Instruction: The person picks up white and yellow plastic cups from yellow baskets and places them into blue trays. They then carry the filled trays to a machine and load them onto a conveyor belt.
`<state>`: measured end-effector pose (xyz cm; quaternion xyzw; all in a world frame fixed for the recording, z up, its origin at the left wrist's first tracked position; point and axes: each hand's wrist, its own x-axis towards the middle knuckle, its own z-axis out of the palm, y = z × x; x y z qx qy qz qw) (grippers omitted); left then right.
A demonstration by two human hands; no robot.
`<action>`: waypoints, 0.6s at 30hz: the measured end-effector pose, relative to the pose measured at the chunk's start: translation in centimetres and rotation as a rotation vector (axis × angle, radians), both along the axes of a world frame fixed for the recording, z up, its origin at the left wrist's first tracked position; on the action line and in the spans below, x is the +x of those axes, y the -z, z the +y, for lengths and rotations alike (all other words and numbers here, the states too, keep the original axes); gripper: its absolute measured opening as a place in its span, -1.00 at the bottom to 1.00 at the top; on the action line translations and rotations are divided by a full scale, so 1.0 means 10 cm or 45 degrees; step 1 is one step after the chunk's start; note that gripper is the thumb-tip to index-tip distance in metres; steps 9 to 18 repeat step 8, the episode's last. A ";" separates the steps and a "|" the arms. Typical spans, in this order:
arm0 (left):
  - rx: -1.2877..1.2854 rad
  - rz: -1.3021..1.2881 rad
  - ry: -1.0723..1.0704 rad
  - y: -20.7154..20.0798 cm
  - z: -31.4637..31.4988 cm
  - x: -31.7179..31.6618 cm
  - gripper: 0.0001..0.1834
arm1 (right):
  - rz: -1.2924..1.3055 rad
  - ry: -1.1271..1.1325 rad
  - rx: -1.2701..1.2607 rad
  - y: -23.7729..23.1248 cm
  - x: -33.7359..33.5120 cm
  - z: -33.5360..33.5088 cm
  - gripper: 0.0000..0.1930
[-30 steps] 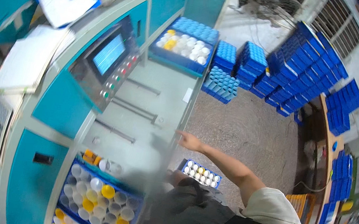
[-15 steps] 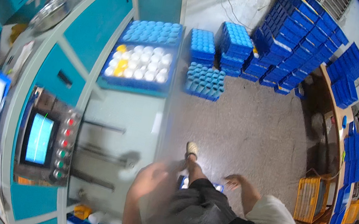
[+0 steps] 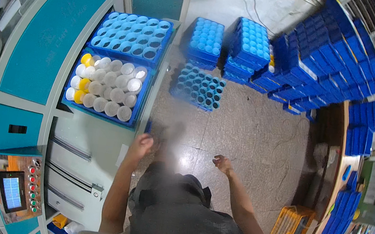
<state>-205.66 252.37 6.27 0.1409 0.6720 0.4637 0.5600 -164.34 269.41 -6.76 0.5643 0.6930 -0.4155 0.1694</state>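
Observation:
My left hand (image 3: 143, 144) hangs beside the edge of the machine's pale worktop (image 3: 85, 138). Its fingers are loosely curled and a little blurred, with nothing visible in them. My right hand (image 3: 223, 164) hovers over the floor, fingers slightly bent and apart, holding nothing. Nearest to my left hand on the worktop is a blue crate (image 3: 135, 118) of white cups with a few yellow ones. Behind it stands another crate of light blue cups (image 3: 134, 35). A dark smear blurs the area ahead of my body.
On the floor ahead are stacked crates of light blue cups (image 3: 207, 35) and a lower crate of teal cups (image 3: 199, 87). Tall stacks of blue crates (image 3: 321, 64) line the far right. A yellow crate (image 3: 292, 224) stands at right; a control panel (image 3: 16, 191) is at left.
My body has turned and moved forward; the worktop crates now appear nearer. Both hands sit higher in the picture. The foot and the small crate by my legs are no longer seen.

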 end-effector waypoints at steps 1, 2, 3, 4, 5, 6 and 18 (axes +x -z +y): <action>0.016 -0.357 -0.319 0.06 0.25 -0.11 -0.39 | 0.184 -0.016 0.067 0.02 -0.09 0.19 -0.52; 0.044 -0.713 -0.636 0.15 0.52 -0.23 -0.37 | 0.253 -0.002 0.011 0.05 -0.18 0.37 -0.52; 0.127 -1.076 -0.929 0.25 0.72 -0.33 -0.35 | 0.318 0.011 -0.042 0.07 -0.26 0.55 -0.53; 0.198 -1.082 -1.088 0.37 0.90 -0.39 -0.30 | 0.336 0.014 -0.090 0.08 -0.34 0.74 -0.53; 0.323 -1.092 -1.229 0.50 1.14 -0.43 -0.25 | 0.348 -0.058 -0.103 0.05 -0.43 0.92 -0.52; 0.404 -1.105 -1.427 0.62 1.41 -0.53 -0.20 | 0.222 -0.144 -0.110 0.01 -0.56 1.15 -0.51; 0.565 -1.175 -1.657 0.82 1.73 -0.68 -0.20 | 0.022 -0.325 -0.151 -0.13 -0.74 1.58 -0.48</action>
